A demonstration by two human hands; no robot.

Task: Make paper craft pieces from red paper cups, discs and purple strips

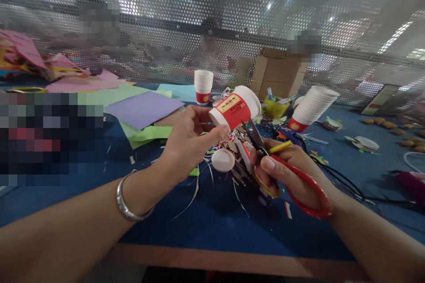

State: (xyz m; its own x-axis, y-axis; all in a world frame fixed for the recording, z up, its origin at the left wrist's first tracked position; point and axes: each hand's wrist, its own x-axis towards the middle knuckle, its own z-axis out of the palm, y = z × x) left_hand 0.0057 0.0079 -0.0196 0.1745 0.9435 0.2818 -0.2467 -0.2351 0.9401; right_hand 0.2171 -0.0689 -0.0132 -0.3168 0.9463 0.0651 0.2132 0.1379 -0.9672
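My left hand (191,141) grips a red and white paper cup (236,106) near one end, thumb below and fingers behind. The cup lies tilted on its side in the air, its rim toward the upper right. In my right hand (282,163) is a pair of scissors (310,183) with red handles, its blades pointing up at the cup's lower side. Whether the blades touch the cup, I cannot tell. A yellow stick-like piece (280,147) also shows at the right fingers. Below the cup, a white paper disc (222,160) lies among paper scraps (237,137).
Stacked paper cups (314,106) lean at the right, and another stack (203,86) stands at the back. Purple paper (144,108) and green sheets lie left. A cardboard box (277,72) sits behind, before a perforated metal screen (159,52). Black cables (345,181) cross the blue tabletop (199,234).
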